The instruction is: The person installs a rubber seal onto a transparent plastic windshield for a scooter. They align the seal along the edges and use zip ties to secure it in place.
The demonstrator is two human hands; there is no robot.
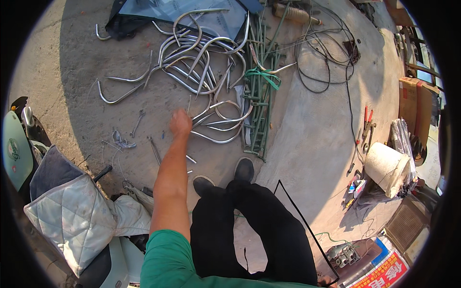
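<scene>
One hand shows in our head view: our left hand (180,122), its fingertips hidden, so we cannot tell whether they pinch the slim rod (189,103), its long axis near twelve o'clock. Curved metal tubes (218,142) lie just beside, toward three; our right hand is out of view.

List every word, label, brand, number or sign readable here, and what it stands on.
Red, white and blue printed sheet, lower right: large white characters on red, wording not copied; its smaller print is too small to read.
Pale green panel, left: lettering in a round emblem, not copied.
Bluish sheeting, top: faint marks, too blurred to read.
</scene>
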